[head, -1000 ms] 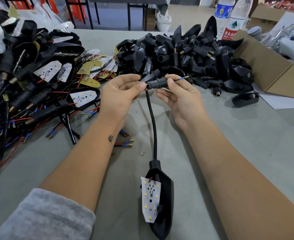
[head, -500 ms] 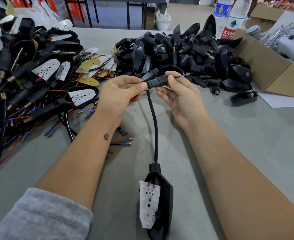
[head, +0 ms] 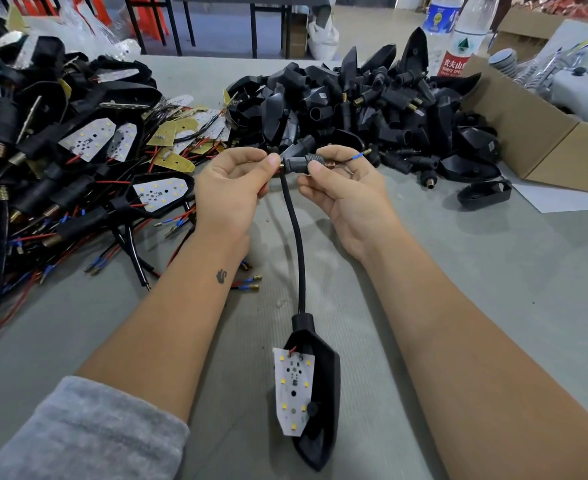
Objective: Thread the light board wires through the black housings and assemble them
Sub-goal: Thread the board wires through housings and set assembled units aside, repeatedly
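Heaps of parts fill the upper half of the frame: a tangle of finished lamps (head: 77, 174) with red and black leads at upper left, and a mound of empty black housings (head: 372, 102) at upper centre, beside a cardboard box (head: 542, 140) and two water bottles (head: 458, 39) at upper right. All of it lies on a grey table (head: 493, 289).

Lower centre, the unit being worked on rests on the table: a pointed black shell (head: 323, 410) with the white light board (head: 294, 389) tilted against its open side. A black sleeved cable (head: 297, 244) rises from the shell's neck to the hands at mid-frame.

Compared with a second ago, the small black stem piece (head: 297, 164) has slid further along the wires: a threaded brass end (head: 330, 163) now shows past the right fingers, and more of the blue-tipped wire (head: 356, 155) sticks out to the right. I take it the threading of this stem is nearly through, with seating it on the cable still to come.

Both forearms reach in from the bottom, palms half turned up. The left hand (head: 233, 188) pinches the left end of the stem between thumb and forefinger, a red wire running under its palm. The right hand (head: 344, 192) grips the stem's right end, fingers curled round it.
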The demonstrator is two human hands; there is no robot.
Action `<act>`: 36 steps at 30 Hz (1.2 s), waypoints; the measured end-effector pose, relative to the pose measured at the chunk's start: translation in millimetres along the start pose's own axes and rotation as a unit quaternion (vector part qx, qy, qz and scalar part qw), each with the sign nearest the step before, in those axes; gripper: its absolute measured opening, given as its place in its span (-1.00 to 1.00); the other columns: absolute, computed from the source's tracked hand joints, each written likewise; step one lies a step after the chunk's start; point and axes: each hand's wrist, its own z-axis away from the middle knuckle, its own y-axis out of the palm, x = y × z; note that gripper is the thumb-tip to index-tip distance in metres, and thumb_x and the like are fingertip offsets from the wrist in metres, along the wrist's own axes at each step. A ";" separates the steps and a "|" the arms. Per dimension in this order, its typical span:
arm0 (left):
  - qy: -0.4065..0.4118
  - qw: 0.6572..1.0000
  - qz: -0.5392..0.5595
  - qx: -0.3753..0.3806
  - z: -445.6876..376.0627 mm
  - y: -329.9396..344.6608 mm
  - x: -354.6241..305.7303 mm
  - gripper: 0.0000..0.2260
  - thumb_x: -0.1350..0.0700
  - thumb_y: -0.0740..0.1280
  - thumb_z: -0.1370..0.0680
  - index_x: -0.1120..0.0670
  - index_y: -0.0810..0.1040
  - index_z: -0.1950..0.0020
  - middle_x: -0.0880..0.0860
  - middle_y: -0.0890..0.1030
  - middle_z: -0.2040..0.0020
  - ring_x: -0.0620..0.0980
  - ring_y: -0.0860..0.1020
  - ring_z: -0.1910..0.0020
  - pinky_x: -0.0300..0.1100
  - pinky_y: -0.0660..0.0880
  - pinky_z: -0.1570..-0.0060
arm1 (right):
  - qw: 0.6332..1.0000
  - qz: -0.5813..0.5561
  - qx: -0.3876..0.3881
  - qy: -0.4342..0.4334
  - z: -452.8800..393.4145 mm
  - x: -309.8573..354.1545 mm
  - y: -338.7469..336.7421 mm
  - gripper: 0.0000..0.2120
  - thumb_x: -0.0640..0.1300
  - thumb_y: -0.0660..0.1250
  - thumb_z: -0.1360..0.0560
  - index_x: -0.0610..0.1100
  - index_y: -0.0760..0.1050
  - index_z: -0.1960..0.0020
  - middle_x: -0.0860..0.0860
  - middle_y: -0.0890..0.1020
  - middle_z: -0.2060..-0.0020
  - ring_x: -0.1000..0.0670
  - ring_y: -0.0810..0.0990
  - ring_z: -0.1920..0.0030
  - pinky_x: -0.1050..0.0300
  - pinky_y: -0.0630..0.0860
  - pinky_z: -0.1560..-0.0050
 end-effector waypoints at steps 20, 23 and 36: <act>0.034 0.995 -0.084 0.053 1.1 -1.1 0.7 -0.93 0.17 0.47 -0.50 0.03 0.63 0.16 -0.06 0.65 0.35 -0.16 0.51 0.38 -0.29 0.47 0.31 | 0.998 0.048 0.032 0.003 2.7 4.0 0.4 -0.83 -0.45 0.30 -0.50 -0.22 0.54 0.03 -0.04 0.58 0.31 0.06 0.50 0.33 0.26 0.48 0.23; 0.028 0.995 -0.086 0.049 2.4 0.5 1.3 -0.94 0.16 0.45 -0.51 0.04 0.65 0.16 -0.05 0.66 0.34 -0.16 0.57 0.35 -0.29 0.52 0.27 | 0.999 0.001 0.043 0.019 2.9 4.4 0.4 -0.81 -0.46 0.29 -0.50 -0.21 0.55 0.04 -0.03 0.62 0.29 0.07 0.51 0.34 0.27 0.51 0.22; 0.070 0.979 -0.176 0.069 7.3 11.8 -3.2 -0.82 0.16 0.32 -0.58 0.01 0.60 0.21 -0.13 0.59 0.37 -0.25 0.51 0.36 -0.41 0.43 0.30 | 0.997 -0.056 -0.014 0.047 -0.8 3.4 -1.1 -0.88 -0.36 0.27 -0.57 -0.19 0.53 0.04 -0.06 0.62 0.24 0.11 0.56 0.35 0.31 0.56 0.21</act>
